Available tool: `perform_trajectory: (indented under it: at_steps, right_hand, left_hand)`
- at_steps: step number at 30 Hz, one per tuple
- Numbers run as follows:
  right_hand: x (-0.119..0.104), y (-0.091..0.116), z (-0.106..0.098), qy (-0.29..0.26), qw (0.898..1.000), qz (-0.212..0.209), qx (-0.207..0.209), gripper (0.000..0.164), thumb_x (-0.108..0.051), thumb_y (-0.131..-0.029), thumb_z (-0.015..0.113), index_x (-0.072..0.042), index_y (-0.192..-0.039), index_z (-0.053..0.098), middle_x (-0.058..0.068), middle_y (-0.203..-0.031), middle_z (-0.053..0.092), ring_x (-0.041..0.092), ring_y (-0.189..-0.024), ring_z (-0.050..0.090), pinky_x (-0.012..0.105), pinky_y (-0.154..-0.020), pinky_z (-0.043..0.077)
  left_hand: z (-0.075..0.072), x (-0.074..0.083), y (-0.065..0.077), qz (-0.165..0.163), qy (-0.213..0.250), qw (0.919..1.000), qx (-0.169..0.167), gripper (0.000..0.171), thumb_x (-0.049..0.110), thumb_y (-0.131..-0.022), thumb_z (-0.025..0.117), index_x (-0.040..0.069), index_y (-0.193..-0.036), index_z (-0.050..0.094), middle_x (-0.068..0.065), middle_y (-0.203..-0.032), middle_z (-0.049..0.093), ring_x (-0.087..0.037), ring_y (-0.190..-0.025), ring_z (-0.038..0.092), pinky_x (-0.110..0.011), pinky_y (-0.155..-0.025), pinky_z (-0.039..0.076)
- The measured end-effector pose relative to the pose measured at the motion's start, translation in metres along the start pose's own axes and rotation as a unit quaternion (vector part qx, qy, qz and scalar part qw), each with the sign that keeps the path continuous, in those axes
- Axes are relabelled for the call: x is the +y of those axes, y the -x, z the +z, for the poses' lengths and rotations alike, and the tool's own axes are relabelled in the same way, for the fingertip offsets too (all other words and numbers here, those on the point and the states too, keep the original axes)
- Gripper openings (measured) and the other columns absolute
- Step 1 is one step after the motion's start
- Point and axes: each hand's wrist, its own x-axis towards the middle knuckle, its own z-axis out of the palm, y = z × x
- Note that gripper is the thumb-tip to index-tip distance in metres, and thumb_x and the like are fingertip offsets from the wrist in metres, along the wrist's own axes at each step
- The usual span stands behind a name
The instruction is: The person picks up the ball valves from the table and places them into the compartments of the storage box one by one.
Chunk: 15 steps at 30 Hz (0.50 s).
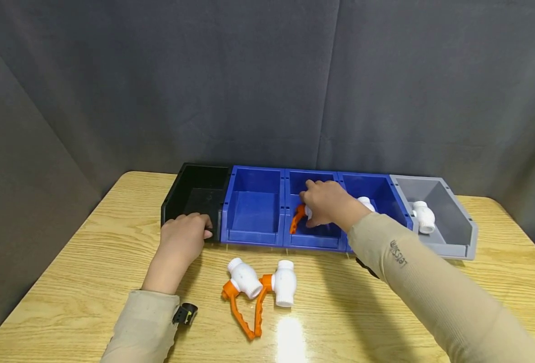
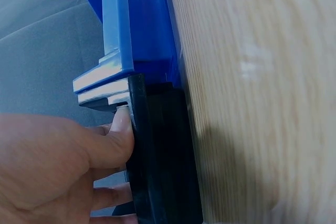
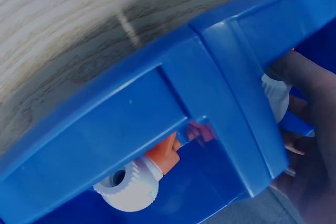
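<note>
My left hand [image 1: 183, 241] grips the front rim of the black bin [image 1: 205, 199], at the left end of the row. In the left wrist view the thumb lies against the rim, with other fingers behind it. My right hand [image 1: 330, 202] reaches into the middle blue bin [image 1: 314, 243]. It holds a white ball valve [image 3: 275, 98] with an orange handle, partly hidden by the hand. Two more valves lie on the table in front of the bins: a tilted left valve [image 1: 245, 278] and a right valve [image 1: 285, 283]. Their orange handles meet near the tips.
A left blue bin [image 1: 255, 237] stands beside the black one. One valve [image 3: 131, 187] lies in the right blue bin [image 1: 371, 184], partly behind my right arm. Another valve [image 1: 424, 218] sits in the grey bin [image 1: 449, 206]. A grey curtain [image 1: 267, 85] hangs behind the wooden table [image 1: 90, 282].
</note>
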Motion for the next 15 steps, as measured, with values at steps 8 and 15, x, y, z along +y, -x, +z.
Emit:
perform_trajectory:
  at_steps: [8, 15]
  right_hand:
    - [-0.0029, -0.0049, -0.0016, 0.009, 1.0, -0.005, -0.018, 0.065, -0.044, -0.074, 0.085, -0.006, -0.124, 0.065, 0.019, -0.118, 0.059, 0.032, -0.097, 0.064, 0.046, -0.087, 0.053]
    - [-0.0029, -0.0024, 0.0008, 0.014, 1.0, -0.001, -0.023, 0.068, -0.045, -0.075, 0.085, -0.006, -0.126, 0.064, 0.018, -0.115, 0.059, 0.031, -0.095, 0.063, 0.046, -0.086, 0.054]
  left_hand:
    - [0.0003, 0.0001, 0.001, 0.001, 0.005, 1.0, 0.004, 0.014, 0.017, -0.096, 0.064, 0.006, -0.102, 0.071, -0.012, -0.1, 0.07, -0.035, -0.092, 0.063, -0.052, -0.081, 0.048]
    - [0.0011, 0.0009, 0.0, 0.003, 0.002, 1.0, 0.005, 0.015, 0.017, -0.096, 0.064, 0.007, -0.103, 0.071, -0.012, -0.101, 0.07, -0.035, -0.093, 0.063, -0.052, -0.081, 0.048]
